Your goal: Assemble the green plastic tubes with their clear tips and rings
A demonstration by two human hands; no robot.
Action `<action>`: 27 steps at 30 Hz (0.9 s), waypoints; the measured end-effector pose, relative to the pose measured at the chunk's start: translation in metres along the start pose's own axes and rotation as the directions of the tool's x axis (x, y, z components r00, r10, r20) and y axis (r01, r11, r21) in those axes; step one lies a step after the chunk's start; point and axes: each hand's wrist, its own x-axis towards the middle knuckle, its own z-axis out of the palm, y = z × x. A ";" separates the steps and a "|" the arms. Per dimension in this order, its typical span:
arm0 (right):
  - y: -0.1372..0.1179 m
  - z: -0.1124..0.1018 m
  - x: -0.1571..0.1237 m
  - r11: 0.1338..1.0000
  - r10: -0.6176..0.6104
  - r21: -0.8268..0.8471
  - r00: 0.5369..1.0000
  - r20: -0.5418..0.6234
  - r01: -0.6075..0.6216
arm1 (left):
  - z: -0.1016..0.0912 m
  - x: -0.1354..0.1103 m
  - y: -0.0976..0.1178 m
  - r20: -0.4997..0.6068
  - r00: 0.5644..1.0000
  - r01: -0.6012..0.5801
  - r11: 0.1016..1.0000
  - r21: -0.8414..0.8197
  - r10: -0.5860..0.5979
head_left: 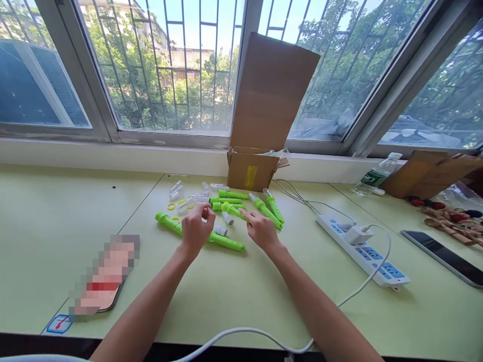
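My right hand [261, 230] is closed round one end of a bright green plastic tube [231, 209], its threaded end pointing left toward my other hand. My left hand [196, 225] is pinched shut just left of that end; whatever its fingertips hold is too small to make out. Beneath my left hand a long green tube [226, 243] lies across the table. More green tubes [234, 194] rest behind my hands, and two with clear tips [266, 211] lie to the right. Clear plastic caps [176, 189], yellow rings [171, 206] and small white-grey cylinders [220, 230] are scattered around.
An opened cardboard box [245, 168] stands against the window sill. To the right are a white power strip [362, 251] with cables, a dark phone [443, 256], a water bottle [377, 176] and beaded wooden pieces [449, 223]. Another phone [109, 276], blurred, lies left.
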 end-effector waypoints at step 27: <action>0.009 0.001 -0.012 0.926 0.126 0.375 0.975 -0.180 -0.050 | 0.025 -0.014 -0.014 0.522 0.609 -0.654 0.750 -0.095 0.597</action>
